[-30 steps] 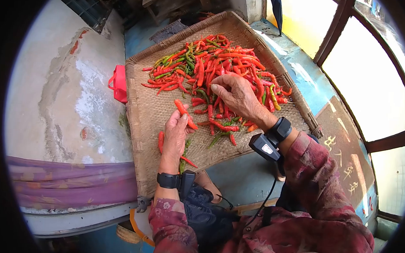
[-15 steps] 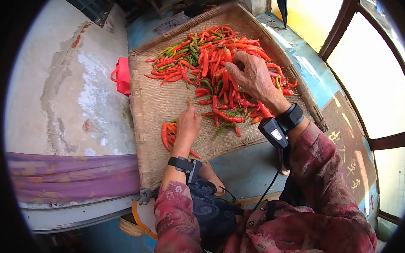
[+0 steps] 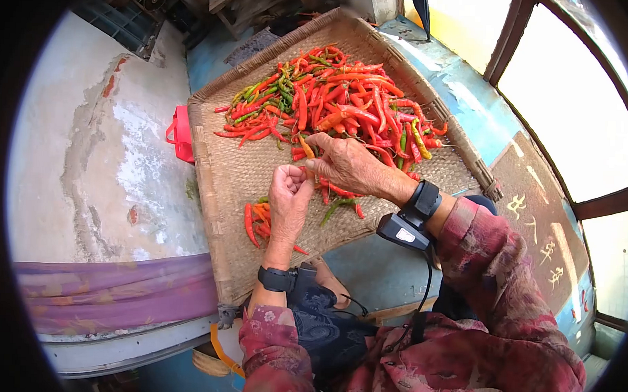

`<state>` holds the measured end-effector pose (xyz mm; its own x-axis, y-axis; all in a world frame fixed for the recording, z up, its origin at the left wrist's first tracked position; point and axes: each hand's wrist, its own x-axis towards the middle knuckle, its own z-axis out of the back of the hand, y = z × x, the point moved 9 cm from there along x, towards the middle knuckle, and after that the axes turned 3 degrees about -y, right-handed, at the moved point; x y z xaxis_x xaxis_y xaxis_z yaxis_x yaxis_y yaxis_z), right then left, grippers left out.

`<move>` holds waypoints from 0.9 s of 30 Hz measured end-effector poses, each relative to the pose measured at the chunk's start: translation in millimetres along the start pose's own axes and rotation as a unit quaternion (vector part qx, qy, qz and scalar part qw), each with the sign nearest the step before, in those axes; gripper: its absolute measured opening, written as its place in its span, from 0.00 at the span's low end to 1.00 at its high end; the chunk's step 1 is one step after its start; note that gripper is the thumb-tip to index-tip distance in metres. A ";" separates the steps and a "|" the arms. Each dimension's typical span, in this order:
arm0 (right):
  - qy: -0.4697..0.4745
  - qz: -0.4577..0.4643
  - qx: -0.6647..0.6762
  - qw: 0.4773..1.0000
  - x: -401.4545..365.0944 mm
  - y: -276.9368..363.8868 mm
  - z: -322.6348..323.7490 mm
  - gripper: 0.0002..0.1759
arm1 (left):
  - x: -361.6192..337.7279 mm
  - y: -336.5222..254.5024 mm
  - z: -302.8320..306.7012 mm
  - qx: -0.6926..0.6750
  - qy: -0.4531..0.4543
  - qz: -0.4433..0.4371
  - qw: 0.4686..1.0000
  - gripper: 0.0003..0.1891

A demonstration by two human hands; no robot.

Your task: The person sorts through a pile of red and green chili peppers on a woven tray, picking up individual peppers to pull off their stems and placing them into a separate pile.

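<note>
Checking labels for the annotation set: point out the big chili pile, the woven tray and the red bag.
Big chili pile (image 3: 302, 111): head view, a red chili towards its left side.
Woven tray (image 3: 233, 171): head view, bare woven floor.
Red bag (image 3: 185, 135): head view, its side.

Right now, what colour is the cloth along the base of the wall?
Purple cloth, with paler patches; it shows in the head view.
</note>
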<state>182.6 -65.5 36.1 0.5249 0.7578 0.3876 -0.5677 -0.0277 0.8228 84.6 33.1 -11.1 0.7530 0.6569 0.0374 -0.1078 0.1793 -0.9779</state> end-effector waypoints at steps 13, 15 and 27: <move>-0.218 -0.012 -0.044 0.975 27.2 -8.0 86.5 0.19 | -36.2 24.8 130.3 0.581 0.055 0.138 0.800 0.38; -0.239 -0.006 -0.102 0.966 24.5 -3.0 90.6 0.19 | -39.0 49.1 126.8 0.586 0.060 0.107 0.801 0.40; -0.072 0.110 -0.063 0.989 4.5 29.4 27.1 0.06 | -16.2 45.1 59.2 0.382 0.019 0.017 0.924 0.33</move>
<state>185.5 -80.6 73.3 0.4594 0.6411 0.6147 -0.7479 -0.0941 0.6571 29.1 73.9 -43.6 0.7617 0.6478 -0.0117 -0.5474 0.6338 -0.5465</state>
